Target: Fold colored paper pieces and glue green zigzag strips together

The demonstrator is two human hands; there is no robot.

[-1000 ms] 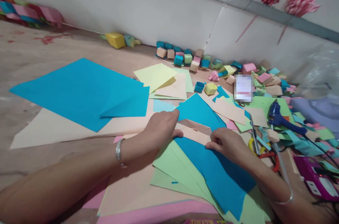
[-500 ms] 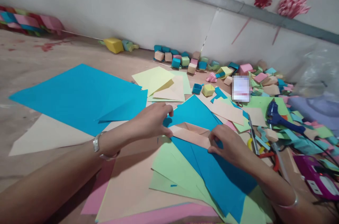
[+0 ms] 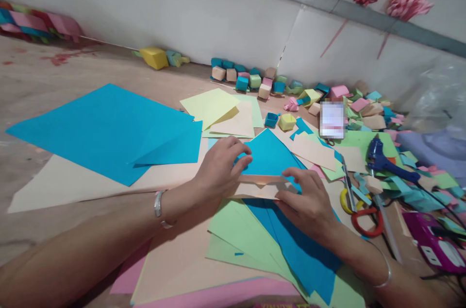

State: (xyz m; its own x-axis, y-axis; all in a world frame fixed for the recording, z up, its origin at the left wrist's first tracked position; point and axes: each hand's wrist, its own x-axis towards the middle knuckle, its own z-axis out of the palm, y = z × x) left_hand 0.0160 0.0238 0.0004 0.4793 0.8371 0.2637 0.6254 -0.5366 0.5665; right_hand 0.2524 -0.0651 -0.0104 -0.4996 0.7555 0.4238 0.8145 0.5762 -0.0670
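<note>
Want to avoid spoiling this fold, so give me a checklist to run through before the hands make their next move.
1. Right hand placed at the folded peach paper: ok, fingers at its right end.
2. Left hand gripping the other end: cannot tell, the hand itself hides it.
3. Fold edges lined up: cannot tell, both ends are partly covered.
4. Glue gun out of the hands: ok, lying off to the right.
5. Scissors out of the hands: ok, lying beside the right forearm.
6. Surface free of loose sheets: not ok, blue paper lies right there.
</note>
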